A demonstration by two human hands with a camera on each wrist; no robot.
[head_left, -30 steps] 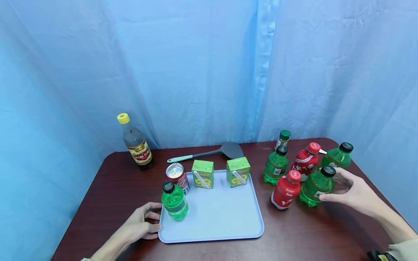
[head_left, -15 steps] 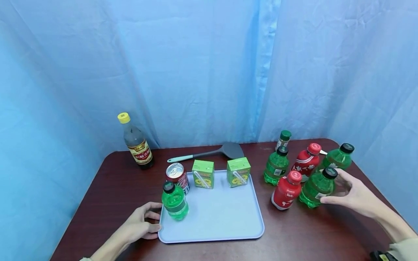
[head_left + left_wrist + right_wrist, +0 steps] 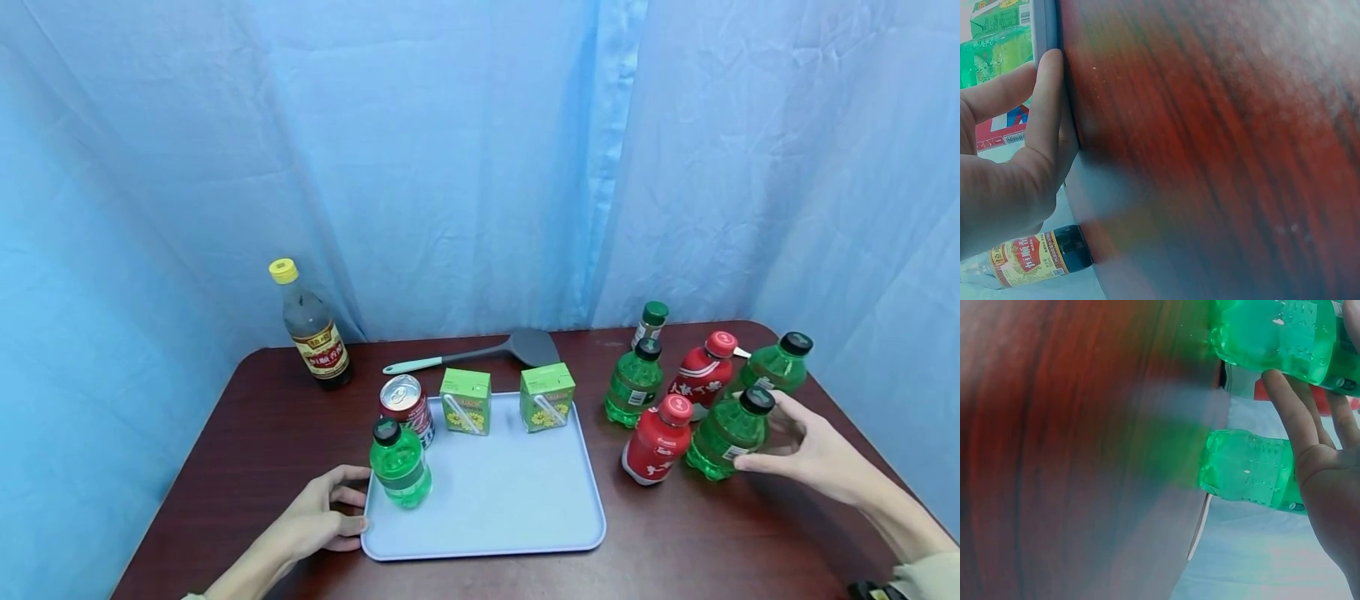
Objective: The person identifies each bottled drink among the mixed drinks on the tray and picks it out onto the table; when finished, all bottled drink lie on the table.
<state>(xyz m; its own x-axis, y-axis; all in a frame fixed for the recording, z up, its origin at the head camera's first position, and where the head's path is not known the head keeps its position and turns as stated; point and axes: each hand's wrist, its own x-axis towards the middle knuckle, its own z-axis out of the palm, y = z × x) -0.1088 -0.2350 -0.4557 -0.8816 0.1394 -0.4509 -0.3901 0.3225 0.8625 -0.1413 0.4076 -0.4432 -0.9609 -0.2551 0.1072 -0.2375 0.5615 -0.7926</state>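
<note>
My right hand (image 3: pixel 813 446) grips a green soda bottle (image 3: pixel 723 446) with a black cap, thumb in front and fingers behind. The bottle leans to the right. My left hand (image 3: pixel 318 512) rests its fingertips against the left edge of a pale blue tray (image 3: pixel 502 508); the left wrist view shows a finger on the tray's rim (image 3: pixel 1044 28). On the tray stand another green soda bottle (image 3: pixel 402 479), a red can (image 3: pixel 405 400) and two green juice boxes, a left one (image 3: pixel 467 402) and a right one (image 3: pixel 547 400).
Near my right hand stand a front red bottle (image 3: pixel 654 446), a rear red bottle (image 3: pixel 701 377) and green soda bottles on the left (image 3: pixel 632 387) and far right (image 3: pixel 776 367). Behind are a spice jar (image 3: pixel 649 323), a spatula (image 3: pixel 528 346), a yellow-capped sauce bottle (image 3: pixel 321 346) and a blue curtain (image 3: pixel 465 167).
The green soda bottle in my right hand leans slightly more to the right and sits a touch nearer to me. My left hand and the tray stay in place.
</note>
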